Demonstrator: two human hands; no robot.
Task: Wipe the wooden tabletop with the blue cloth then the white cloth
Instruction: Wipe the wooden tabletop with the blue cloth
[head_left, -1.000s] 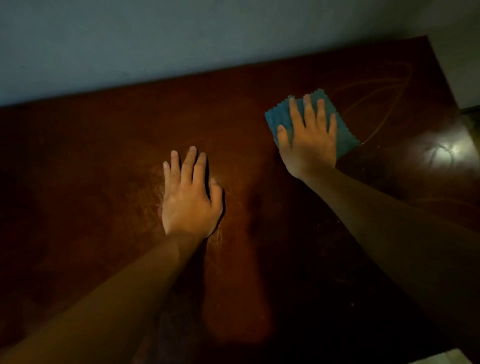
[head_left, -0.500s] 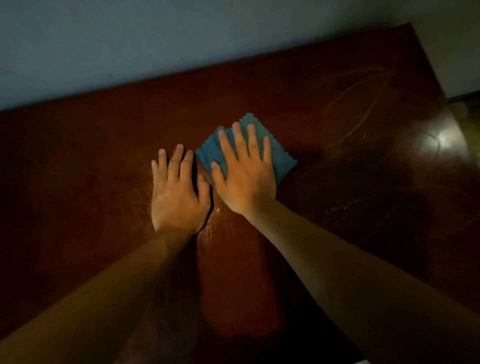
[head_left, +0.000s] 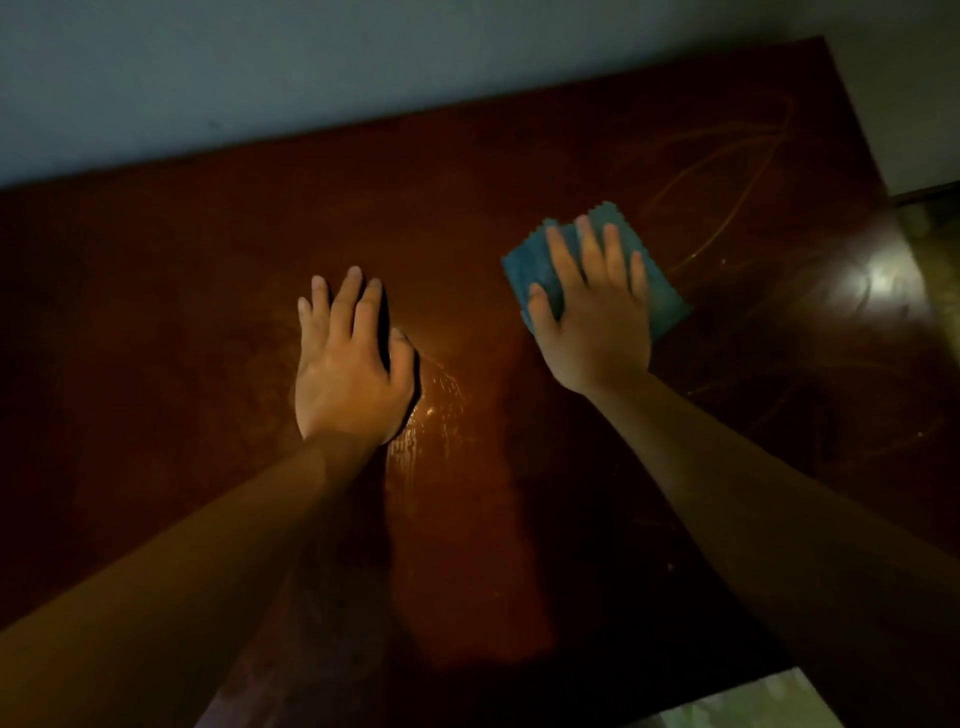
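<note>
Blue cloth (head_left: 670, 296): on wooden tabletop (head_left: 519, 171), now right of centre, having swept back from beside the left hand (head_left: 350, 364). Right hand (head_left: 595, 317) presses it, fingers flat; left hand flat, steadying. Blue-cloth pass under way (white cloth unseen). Wet streaks (head_left: 431, 410) remain; nothing obstructs.

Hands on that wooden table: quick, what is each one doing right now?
Left hand: open, flat on the dark wooden tabletop, holding nothing.
Right hand: open, straight fingers pressing the square blue cloth onto the tabletop.
</note>
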